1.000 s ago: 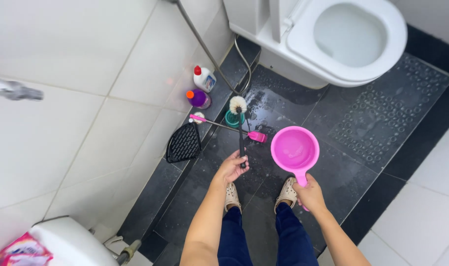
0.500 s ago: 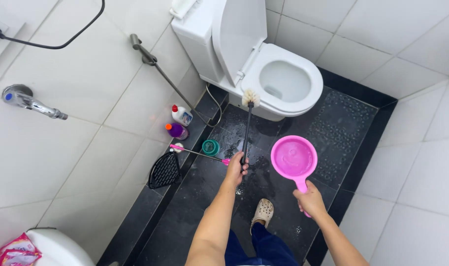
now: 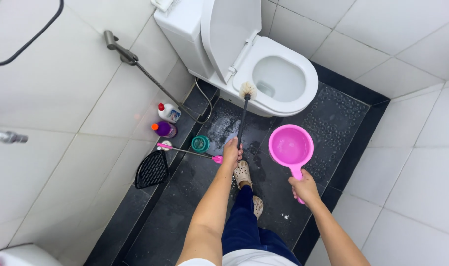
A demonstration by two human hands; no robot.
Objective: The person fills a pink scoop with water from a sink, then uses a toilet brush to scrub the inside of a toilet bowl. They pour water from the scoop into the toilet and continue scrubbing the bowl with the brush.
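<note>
My left hand grips the dark handle of a toilet brush, whose pale bristle head points up at the front rim of the white toilet. The toilet's seat is down and its lid stands open. In my right hand is the handle of a pink water scoop, held level over the wet dark floor to the right of the brush. My feet in beige shoes stand below the two hands.
By the left wall stand a white bottle with a red cap, a purple bottle and a teal brush holder. A pink-handled tool and a black mesh scraper lie there. A bidet hose hangs on the wall.
I have stepped toward the toilet, which now sits closer in view. My left hand has lifted the brush from the teal holder and raised its head to the bowl's rim. The scoop stays held.
</note>
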